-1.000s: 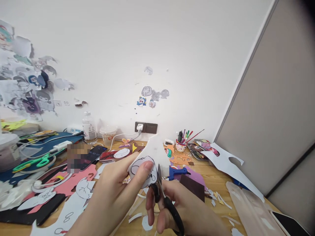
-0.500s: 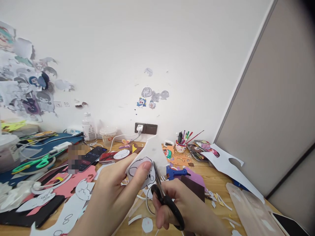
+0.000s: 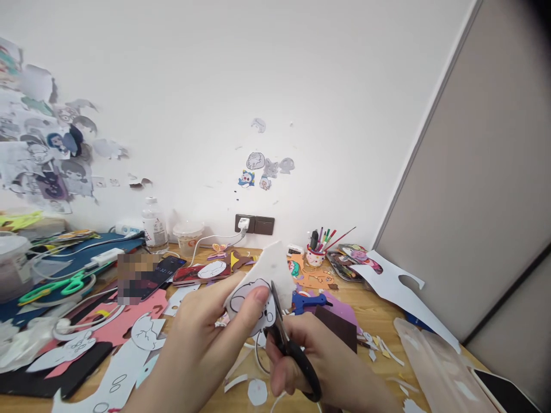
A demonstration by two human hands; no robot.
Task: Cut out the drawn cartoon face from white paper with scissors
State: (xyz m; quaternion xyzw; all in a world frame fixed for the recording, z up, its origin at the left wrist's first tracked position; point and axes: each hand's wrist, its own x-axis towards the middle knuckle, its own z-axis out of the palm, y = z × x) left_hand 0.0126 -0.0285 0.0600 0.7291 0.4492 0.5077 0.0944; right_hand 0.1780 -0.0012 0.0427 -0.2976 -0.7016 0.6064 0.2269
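Note:
My left hand (image 3: 215, 327) pinches a paper cutout (image 3: 253, 304) with a black-line cartoon face, thumb lying across the drawing. Behind the drawing, a white sheet (image 3: 275, 267) sticks up, apparently part of the same paper. My right hand (image 3: 305, 350) is wrapped round black-handled scissors (image 3: 301, 361). Their blades point up along the right edge of the drawing, close to my left thumb. Part of the lower blade is hidden by the paper and fingers.
Paper scraps (image 3: 257, 393) litter the wooden table. A blue glue gun (image 3: 307, 301) and a pen cup (image 3: 315, 256) stand beyond my right hand. At left lie a phone (image 3: 166, 272), green scissors (image 3: 55, 287) and pink foam (image 3: 146, 310). A tablet-like device (image 3: 503, 393) sits at right.
The cutout and my left hand have shifted slightly right. The scissor blades have moved a little along the drawing's right edge and look closer together. The camera view has shifted slightly.

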